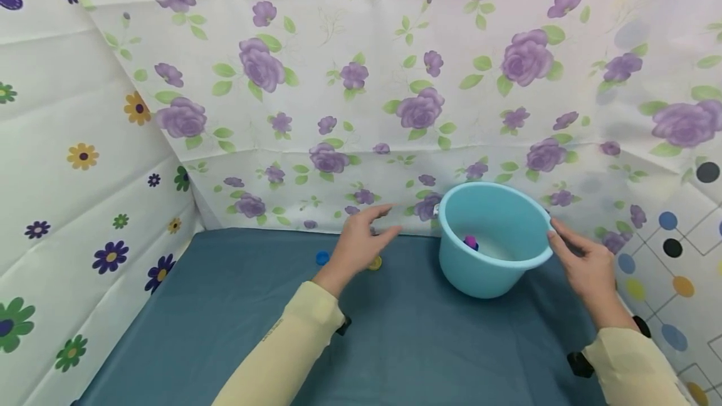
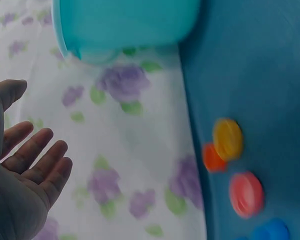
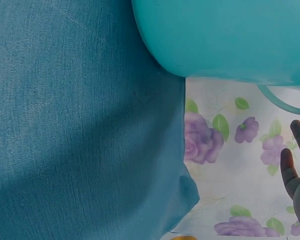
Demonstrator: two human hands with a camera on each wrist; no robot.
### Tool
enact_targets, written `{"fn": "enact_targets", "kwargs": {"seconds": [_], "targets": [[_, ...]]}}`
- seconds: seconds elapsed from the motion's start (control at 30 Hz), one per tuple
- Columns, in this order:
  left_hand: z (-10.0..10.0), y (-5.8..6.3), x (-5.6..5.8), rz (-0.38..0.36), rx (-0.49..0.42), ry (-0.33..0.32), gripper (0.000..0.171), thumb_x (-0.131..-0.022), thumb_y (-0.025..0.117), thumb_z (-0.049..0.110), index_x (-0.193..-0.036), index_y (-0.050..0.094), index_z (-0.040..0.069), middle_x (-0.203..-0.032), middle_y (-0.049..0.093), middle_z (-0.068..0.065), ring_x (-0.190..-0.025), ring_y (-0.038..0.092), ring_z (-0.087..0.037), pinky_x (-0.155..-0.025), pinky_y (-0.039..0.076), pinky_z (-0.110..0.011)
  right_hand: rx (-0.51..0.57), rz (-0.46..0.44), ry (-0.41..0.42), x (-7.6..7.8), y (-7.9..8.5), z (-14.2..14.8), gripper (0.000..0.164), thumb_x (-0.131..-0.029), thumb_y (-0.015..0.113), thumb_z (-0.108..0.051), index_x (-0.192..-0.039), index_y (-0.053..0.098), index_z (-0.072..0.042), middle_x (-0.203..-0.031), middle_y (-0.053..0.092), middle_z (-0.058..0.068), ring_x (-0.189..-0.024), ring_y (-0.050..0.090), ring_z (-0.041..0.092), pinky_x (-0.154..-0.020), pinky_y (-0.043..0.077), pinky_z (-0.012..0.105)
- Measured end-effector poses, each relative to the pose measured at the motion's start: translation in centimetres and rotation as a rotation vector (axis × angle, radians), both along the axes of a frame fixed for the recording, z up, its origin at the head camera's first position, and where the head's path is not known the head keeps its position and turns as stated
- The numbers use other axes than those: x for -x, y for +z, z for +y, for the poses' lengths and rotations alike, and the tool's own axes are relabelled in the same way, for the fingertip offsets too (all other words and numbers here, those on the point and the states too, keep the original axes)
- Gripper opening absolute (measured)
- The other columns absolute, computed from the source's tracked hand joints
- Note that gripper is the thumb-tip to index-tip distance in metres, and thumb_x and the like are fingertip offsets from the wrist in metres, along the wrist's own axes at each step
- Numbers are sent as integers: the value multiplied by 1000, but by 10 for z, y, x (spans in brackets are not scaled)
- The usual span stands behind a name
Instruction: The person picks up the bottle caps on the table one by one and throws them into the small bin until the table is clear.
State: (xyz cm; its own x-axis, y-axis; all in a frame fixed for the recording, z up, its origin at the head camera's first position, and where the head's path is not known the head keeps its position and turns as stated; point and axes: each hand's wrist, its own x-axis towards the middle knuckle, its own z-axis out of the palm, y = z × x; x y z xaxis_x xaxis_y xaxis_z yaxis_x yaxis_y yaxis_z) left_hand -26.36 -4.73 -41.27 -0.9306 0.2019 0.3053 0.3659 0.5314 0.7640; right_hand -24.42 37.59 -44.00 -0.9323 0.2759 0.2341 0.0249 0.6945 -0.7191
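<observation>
A light-blue plastic bucket (image 1: 491,277) stands on the right part of the dark-blue cloth, near the back. Inside it lie a small magenta piece (image 1: 470,241) and a dark-blue one, partly hidden. My right hand (image 1: 589,271) is at the bucket's right rim, thumb and forefinger pinching the edge. My left hand (image 1: 358,240) hovers left of the bucket, thumb and fingers apart, holding nothing. Near it on the cloth lie round plastic caps: a yellow cap (image 2: 228,139), an orange cap (image 2: 214,158), a pink cap (image 2: 246,195) and a blue cap (image 2: 271,230).
The dark-blue cloth (image 1: 237,318) covers the work surface. Behind it hangs a white curtain (image 1: 316,99) with purple flowers. Flower-patterned sheeting (image 1: 56,205) borders the left side, and dotted sheeting (image 1: 688,249) borders the right.
</observation>
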Motion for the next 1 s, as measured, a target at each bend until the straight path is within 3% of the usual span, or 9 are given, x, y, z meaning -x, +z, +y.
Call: {"fn": "enact_targets", "kwargs": {"seconds": [0.17,0.37,0.47,0.6,0.8,1.0], "targets": [[-30,-16,2,-9,20,95,47,-87,59,52,-131,49,40,-132,55,6,-120,53,-14,-92,49,-41,1,-10,-11,0,1,2,43,-86,54,-57,-128,48,-49,-135,52,-4,-126,50,30,-67,45,6],[-66,-37,2,-44,77,202,51,-88,58,51,-134,50,31,-136,52,4,-129,46,-18,-102,43,-47,-7,-8,-10,0,1,1,43,-87,54,-56,-128,48,-49,-135,52,-5,-126,50,29,-80,55,29],[-81,-46,4,-64,121,246,54,-88,58,49,-136,48,26,-140,48,2,-132,43,-22,-102,41,-49,-10,4,-11,1,0,1,42,-87,54,-56,-128,49,-49,-134,53,-7,-125,50,27,-77,53,19],[-99,-58,6,-100,168,293,58,-88,60,47,-138,46,23,-142,46,-3,-134,40,-27,-104,39,-52,-8,18,-14,2,-1,1,41,-86,55,-56,-127,50,-49,-133,54,-8,-125,51,24,-67,39,0],[-116,-74,8,-151,232,337,64,-85,64,45,-140,44,18,-144,43,-8,-137,34,-31,-106,34,-54,0,27,-9,2,-2,1,41,-87,55,-55,-127,51,-48,-133,54,-9,-125,51,21,-67,37,-1],[-127,-88,10,-172,319,350,68,-85,65,44,-142,41,16,-147,39,-11,-142,20,-37,-109,22,-62,4,11,1,1,-2,0,42,-87,55,-55,-128,49,-48,-135,52,-7,-125,50,25,-66,38,0]]}}
